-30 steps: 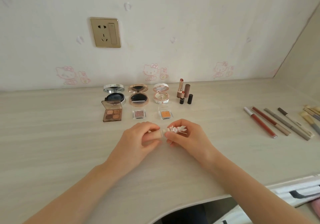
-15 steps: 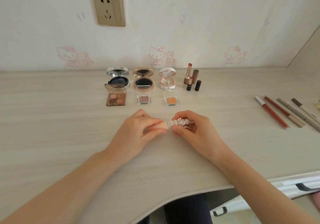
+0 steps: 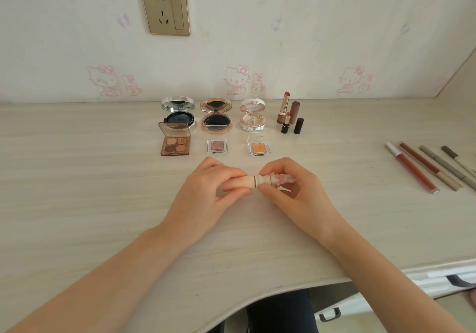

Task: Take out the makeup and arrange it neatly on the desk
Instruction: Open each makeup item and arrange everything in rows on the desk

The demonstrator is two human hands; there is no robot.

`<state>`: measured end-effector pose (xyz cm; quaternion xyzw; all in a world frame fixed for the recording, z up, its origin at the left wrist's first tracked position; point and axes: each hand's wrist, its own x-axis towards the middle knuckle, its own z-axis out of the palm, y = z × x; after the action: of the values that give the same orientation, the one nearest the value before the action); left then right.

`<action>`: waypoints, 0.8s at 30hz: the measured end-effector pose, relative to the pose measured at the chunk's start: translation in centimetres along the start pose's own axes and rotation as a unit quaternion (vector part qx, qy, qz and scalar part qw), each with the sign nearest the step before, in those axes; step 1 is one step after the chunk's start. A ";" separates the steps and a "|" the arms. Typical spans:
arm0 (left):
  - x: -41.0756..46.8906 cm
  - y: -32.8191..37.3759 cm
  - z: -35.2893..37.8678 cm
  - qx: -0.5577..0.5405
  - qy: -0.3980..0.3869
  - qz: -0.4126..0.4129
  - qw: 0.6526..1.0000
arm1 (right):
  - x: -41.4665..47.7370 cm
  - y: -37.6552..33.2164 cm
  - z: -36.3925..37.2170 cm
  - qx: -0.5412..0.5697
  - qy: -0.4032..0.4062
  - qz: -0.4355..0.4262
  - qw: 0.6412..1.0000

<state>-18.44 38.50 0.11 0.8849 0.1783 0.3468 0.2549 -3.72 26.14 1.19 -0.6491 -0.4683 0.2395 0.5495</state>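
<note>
Both hands [image 3: 253, 186] are pinched on 1 small lipstick tube [image 3: 260, 182] lying left-right over the worktop [image 3: 77, 191], left on base, right probably on cap.

Both bare forearms reaching forward, left hand [image 3: 206, 191] and right hand [image 3: 296, 193] meeting fingertip to fingertip, fingers curling inward in pinching grips.
</note>
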 end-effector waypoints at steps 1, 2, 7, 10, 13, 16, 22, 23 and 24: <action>0.0 0.0 0.0 -0.004 0.001 -0.003 1.000 | 0.0 -0.1 -0.1 0.003 -0.008 -0.007 1.000; 0.0 0.1 0.0 -0.006 0.004 -0.004 1.000 | -0.1 -0.1 -0.1 0.010 -0.015 -0.010 1.000; 0.0 0.1 0.0 -0.007 0.015 -0.010 1.000 | 0.3 -0.1 0.0 0.076 0.031 0.055 0.995; 0.0 0.1 -0.1 0.002 0.014 -0.013 1.000 | 0.4 -0.1 0.0 0.050 0.018 0.046 0.998; 0.1 0.0 -0.1 0.008 0.018 -0.008 1.000 | 0.1 -0.1 -0.4 0.028 -0.007 0.011 1.000; 0.1 0.2 -0.1 0.004 0.018 -0.004 1.000 | 0.0 -0.1 -0.4 0.039 -0.008 0.020 0.999; 0.0 0.3 -0.2 -0.002 0.011 -0.002 1.000 | 0.2 -0.2 -0.2 0.043 0.005 0.050 0.998; 0.0 0.2 -0.2 0.000 0.011 -0.001 1.000 | 0.2 -0.1 -0.3 0.035 -0.003 0.040 0.999; 0.0 0.2 -0.2 0.000 0.011 -0.001 1.000 | 0.1 -0.2 -0.4 0.034 -0.013 0.031 0.999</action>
<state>-18.56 38.39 0.39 0.8808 0.1818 0.3566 0.2528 -3.39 26.00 1.48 -0.6411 -0.4463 0.2810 0.5575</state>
